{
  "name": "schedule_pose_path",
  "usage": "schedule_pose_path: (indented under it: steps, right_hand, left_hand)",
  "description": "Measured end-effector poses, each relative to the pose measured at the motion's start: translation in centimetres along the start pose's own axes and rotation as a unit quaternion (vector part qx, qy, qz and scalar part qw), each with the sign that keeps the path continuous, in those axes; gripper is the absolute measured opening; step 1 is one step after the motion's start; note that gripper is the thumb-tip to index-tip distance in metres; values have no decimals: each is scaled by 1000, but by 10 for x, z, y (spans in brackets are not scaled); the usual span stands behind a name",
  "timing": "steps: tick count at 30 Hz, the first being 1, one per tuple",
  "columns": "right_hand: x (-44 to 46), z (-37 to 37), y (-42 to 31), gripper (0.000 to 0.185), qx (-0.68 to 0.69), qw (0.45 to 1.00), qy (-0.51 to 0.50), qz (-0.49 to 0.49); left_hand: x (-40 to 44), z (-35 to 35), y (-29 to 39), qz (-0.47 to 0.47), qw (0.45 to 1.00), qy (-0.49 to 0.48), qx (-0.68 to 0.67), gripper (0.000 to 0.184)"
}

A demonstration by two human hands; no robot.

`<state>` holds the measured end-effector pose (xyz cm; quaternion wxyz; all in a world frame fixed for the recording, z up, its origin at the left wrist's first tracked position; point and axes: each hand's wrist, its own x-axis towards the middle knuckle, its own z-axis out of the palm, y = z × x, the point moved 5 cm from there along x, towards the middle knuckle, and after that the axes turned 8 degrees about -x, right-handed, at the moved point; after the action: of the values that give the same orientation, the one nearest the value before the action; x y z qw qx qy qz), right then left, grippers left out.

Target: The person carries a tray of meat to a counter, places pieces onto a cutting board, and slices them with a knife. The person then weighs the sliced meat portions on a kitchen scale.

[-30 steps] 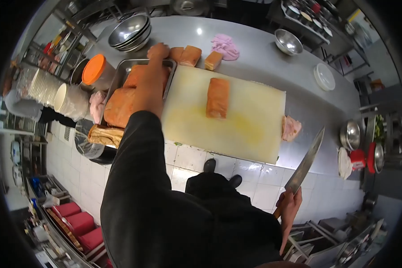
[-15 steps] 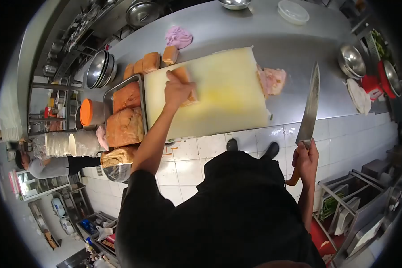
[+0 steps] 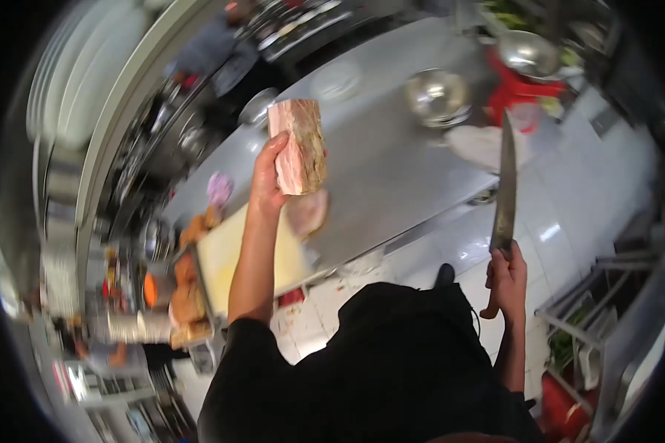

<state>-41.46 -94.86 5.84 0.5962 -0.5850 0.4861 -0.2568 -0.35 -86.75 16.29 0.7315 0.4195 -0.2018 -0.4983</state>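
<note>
Raised in front of me, a thick block of pork belly (image 3: 300, 148) shows its layered pink and white cut side. My left hand (image 3: 267, 177) is wrapped round it, thumb on the near face. A long chef's knife (image 3: 505, 196) points upward on the right, its wooden handle gripped by my right hand (image 3: 509, 279). Below the pork lies the pale cutting board (image 3: 225, 255) on the steel counter. Another piece of meat (image 3: 309, 211) lies at the board's right edge. Browned slabs of meat (image 3: 188, 301) sit at the board's left, blurred.
Steel bowls (image 3: 437, 96) stand on the counter (image 3: 369, 162) near a white cloth (image 3: 484, 144). A pink cloth (image 3: 219, 189) and an orange-lidded container (image 3: 151, 290) are to the left. One person (image 3: 213, 55) stands beyond the counter, another (image 3: 114, 356) at far left.
My left hand has lifted the pork block off the board and up in front of me. The view has swung to the right. The knife remains upright in my right hand.
</note>
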Motion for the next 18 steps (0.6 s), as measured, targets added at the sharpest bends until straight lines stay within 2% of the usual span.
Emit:
schedule_pose_path:
  steps: [1, 4, 6, 8, 9, 11, 15, 18]
  right_hand:
    - [2, -19, -2, 13, -12, 1000, 26, -3]
    - [4, -67, -2, 12, -4, 996, 91, -13]
    - [3, -96, 2, 12, 15, 990, 135, -20]
    - [2, -113, 9, 12, 31, 986, 160, -18]
    - [0, -121, 12, 12, 41, 984, 175, -18]
    - [-7, -131, 21, 13, 57, 977, 203, -8]
    - [-18, -143, 38, 13, 71, 968, 241, 20]
    - [-23, -149, 50, 14, 84, 963, 254, 39]
  left_hand:
    - [26, 40, -5, -9, 998, -30, 50, 60]
    - [105, 161, -12, 49, 957, -141, 251, 56]
    - [154, 241, -29, 79, 932, -214, 281, 59]
    - [206, 295, -49, 155, 905, -244, 311, 68]
    - [223, 316, -60, 174, 892, -226, 351, 73]
    - [273, 337, -86, 195, 850, -188, 453, 85]
    - [332, 347, -146, 220, 771, -212, 559, 89]
    - [338, 349, -174, 201, 737, -251, 594, 86]
